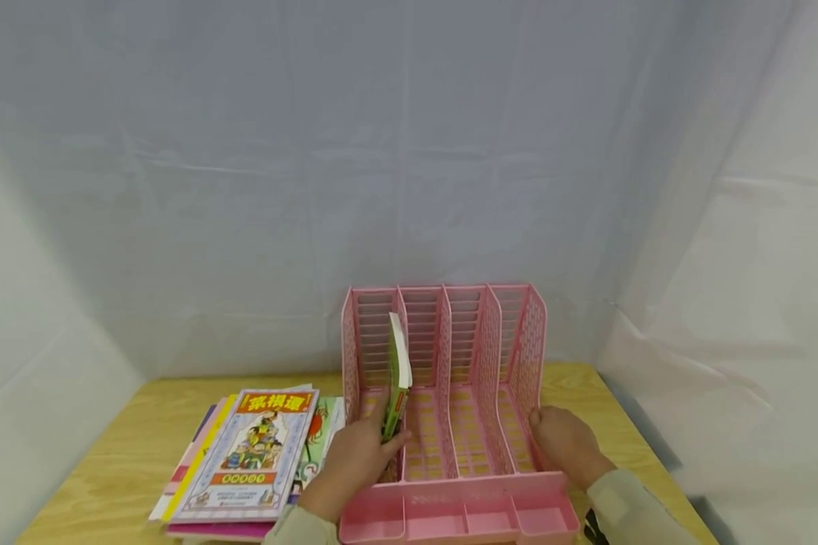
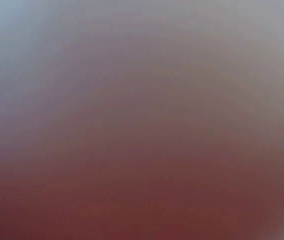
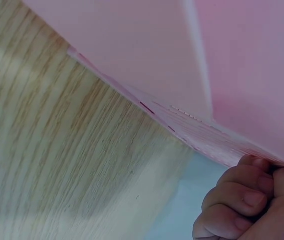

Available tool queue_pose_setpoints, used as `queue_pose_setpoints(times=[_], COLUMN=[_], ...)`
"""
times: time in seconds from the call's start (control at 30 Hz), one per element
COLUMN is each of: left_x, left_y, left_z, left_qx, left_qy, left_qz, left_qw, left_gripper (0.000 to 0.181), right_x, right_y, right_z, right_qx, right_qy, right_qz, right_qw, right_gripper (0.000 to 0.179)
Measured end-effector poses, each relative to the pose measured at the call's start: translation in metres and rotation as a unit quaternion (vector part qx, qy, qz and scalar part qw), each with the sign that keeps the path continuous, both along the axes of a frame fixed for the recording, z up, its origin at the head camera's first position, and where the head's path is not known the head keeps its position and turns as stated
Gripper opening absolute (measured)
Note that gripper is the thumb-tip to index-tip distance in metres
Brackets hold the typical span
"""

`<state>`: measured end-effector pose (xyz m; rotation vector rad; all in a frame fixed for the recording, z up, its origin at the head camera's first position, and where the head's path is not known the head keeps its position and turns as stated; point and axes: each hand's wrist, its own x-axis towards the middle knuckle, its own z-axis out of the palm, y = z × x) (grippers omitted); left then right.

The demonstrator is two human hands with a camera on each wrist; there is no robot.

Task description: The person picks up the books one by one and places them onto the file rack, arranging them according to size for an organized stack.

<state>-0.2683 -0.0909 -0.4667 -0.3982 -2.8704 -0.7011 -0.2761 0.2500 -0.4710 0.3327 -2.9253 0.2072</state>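
A pink desktop file rack [image 1: 460,484] stands on the wooden table, with upright dividers making several slots and a row of small trays in front. My left hand [image 1: 357,458] holds a thin green book [image 1: 398,378] on edge, tilted slightly, at the rack's left end, where it overlaps the first divider. At the opposite end, my right hand [image 1: 569,443] grips the front edge of the outer side panel [image 1: 535,356]. The right wrist view has the curled fingers [image 3: 244,195] right at the panel's edge. Only a blur fills the left wrist view.
Left of the rack lies a stack of books, topped by a comic book [image 1: 252,458] with a red and yellow title. A green book with a red crab [image 1: 316,420] sticks out beside it. Pale sheeting [image 1: 409,151] hangs behind the table [image 1: 116,446].
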Motion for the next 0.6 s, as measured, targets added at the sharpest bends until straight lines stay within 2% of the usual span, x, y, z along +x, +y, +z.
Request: queue_pose_setpoints(times=[0.17, 0.27, 0.43, 0.6], left_x=[-0.0005, -0.0005, -0.0006, 0.0001], left_y=[0.0023, 0.0037, 0.0037, 0.0007], left_z=[0.0006, 0.0007, 0.0019, 0.0023], left_qx=[0.015, 0.034, 0.063, 0.086], left_qy=[-0.045, -0.072, -0.067, -0.041], left_qz=[-0.01, -0.01, -0.003, -0.001], left_qw=[0.9988, 0.9968, 0.9957, 0.9954], left_gripper=[0.093, 0.097, 0.083, 0.076], right_x=[-0.0005, 0.0001, 0.0003, -0.0005], right_y=[-0.0008, -0.0005, 0.001, 0.0022], right_z=[0.0031, 0.0037, 0.0009, -0.002], right_qx=[-0.039, -0.041, -0.016, 0.02], right_qy=[-0.03, -0.028, -0.003, 0.023], right_qz=[-0.031, -0.029, -0.007, 0.023], right_qw=[0.9983, 0.9983, 0.9998, 0.9993], right_gripper=[0.037, 0.037, 0.027, 0.016])
